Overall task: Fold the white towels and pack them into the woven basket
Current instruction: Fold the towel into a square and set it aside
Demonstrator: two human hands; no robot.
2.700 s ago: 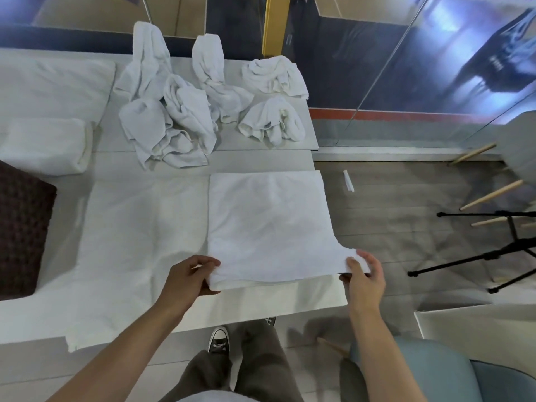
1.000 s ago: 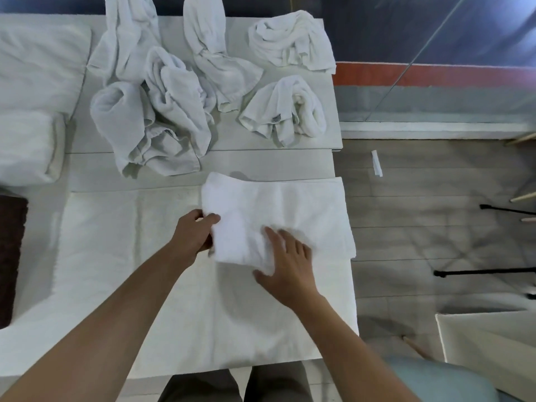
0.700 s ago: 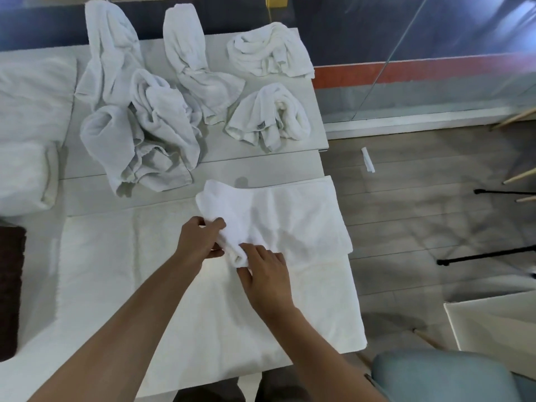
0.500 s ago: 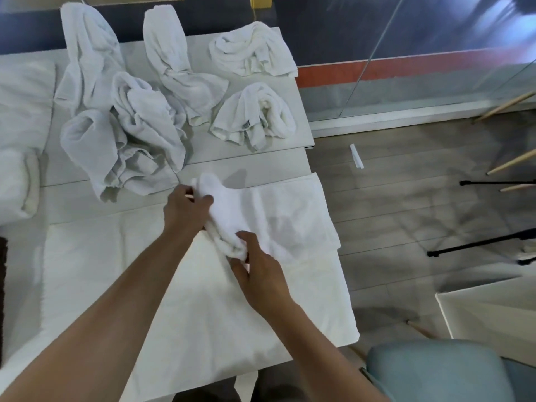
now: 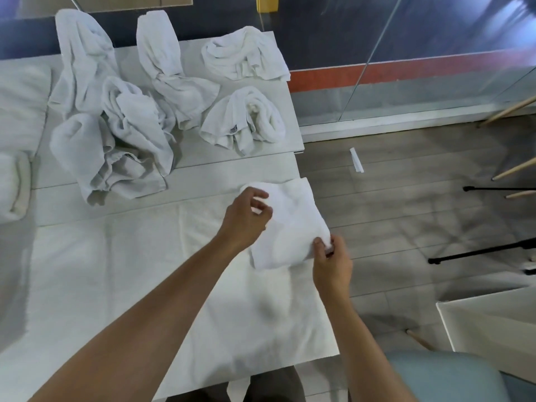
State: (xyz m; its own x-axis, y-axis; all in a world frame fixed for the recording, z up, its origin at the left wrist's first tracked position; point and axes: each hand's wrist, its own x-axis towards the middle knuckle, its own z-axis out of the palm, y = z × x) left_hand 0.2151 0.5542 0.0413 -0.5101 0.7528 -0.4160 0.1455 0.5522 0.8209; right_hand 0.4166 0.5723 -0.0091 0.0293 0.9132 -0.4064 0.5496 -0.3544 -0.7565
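Head view: right hand pinches folded towel corner; left hand blurred, grip unclear.

Soft, even light, bluish glare streaking the glass wall at upper right, soft shadows under the crumpled towels, left hand, right hand and the folded towel they hold slightly smeared, straight lines bowing at the edges.

folded towel over table's right side | crumpled towels behind | chair right
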